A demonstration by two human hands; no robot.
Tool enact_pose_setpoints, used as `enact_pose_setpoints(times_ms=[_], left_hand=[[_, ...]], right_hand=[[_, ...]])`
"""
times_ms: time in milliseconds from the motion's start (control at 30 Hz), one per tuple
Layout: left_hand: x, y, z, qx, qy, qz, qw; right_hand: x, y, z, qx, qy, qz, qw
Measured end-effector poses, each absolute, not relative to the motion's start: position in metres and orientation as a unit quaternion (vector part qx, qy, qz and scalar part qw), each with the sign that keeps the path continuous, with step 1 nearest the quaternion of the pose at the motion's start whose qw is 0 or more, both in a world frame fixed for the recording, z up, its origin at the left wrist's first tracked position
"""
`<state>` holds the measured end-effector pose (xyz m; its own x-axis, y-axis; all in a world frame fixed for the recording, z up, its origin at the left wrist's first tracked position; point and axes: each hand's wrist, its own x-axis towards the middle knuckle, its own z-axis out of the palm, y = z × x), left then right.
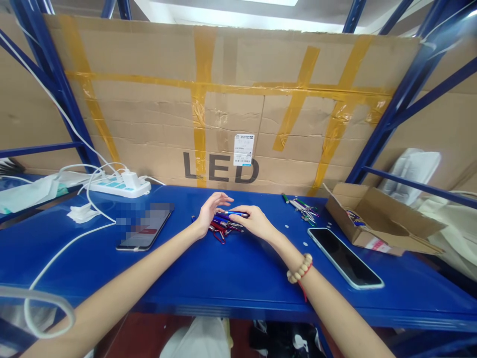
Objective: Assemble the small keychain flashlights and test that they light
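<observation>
My right hand (257,221) pinches a slim blue metal tube (238,213), shaped like a small penlight, above the middle of the blue shelf top (238,278). Just left of it, my left hand (213,211) is held sideways with its fingers stretched out and apart, near the tube's far end. Below both hands lies a pile of small metal tubes with clips (222,228), red, blue and purple, partly covered by the hands. Beyond my right hand rests a second group of green, silver and purple tubes with clips (304,209).
A phone (348,258) lies to the right, beside an open cardboard box (367,219). On the left are another phone (147,228), a white power strip (119,185) and loose white cables. A large taped cardboard sheet (160,119) stands behind, between blue rack posts.
</observation>
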<state>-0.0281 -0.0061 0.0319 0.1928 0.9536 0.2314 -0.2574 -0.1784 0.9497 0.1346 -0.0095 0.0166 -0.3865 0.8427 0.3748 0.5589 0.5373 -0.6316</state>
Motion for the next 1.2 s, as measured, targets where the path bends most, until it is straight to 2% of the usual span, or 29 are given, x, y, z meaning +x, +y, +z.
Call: enact_pose_setpoints(times_ms=[267,500,800,1200], left_hand=[[-0.031,-0.003,0.031,0.536,0.350,0.560,0.526],[-0.028,-0.003,0.025,0.578,0.336,0.526,0.526],[-0.028,0.000,0.019,0.591,0.331,0.517,0.524],[-0.028,-0.003,0.024,0.583,0.340,0.522,0.522]], right_hand=[[0.142,-0.006,0.016,-0.473,-0.786,0.203,0.342],[0.140,-0.006,0.015,-0.408,-0.814,0.208,0.357],[0.139,-0.009,0.019,-0.475,-0.788,0.209,0.332],[0.137,-0.010,0.020,-0.487,-0.799,0.173,0.309]])
